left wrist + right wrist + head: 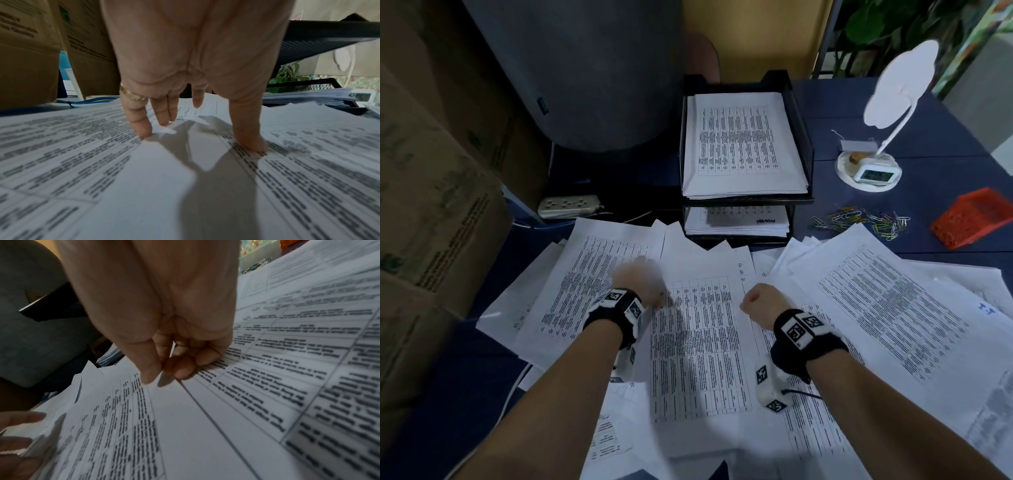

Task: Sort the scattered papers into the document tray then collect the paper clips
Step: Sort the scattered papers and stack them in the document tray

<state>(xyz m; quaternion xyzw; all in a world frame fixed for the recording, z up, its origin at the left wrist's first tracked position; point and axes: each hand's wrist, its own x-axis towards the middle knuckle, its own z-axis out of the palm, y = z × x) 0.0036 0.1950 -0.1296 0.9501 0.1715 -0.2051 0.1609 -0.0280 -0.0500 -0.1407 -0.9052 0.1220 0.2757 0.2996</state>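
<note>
We see the black two-tier document tray [802,137] at the far centre, a paper stack on each tier. Scattered papers [702,342] cover the near desk. Our left hand [640,284] presses straight fingertips on a sheet; our right hand [760,303] seems loosely curled — perhaps pinching nothing. Paper clips [859,219] lie right, beside a red mesh basket [972,216].

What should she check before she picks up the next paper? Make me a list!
1. Left hand on the scattered papers: ok, fingertips press a sheet.
2. Right hand gripping a sheet: cannot tell; fingers curled, thumb touching paper.
3. Only one sheet caught: cannot tell; the sheets overlap.
4. Room in the document tray: ok, though the top tier already holds a stack.
5. Paper clips out of the way: ok, beside the orange basket.
</note>
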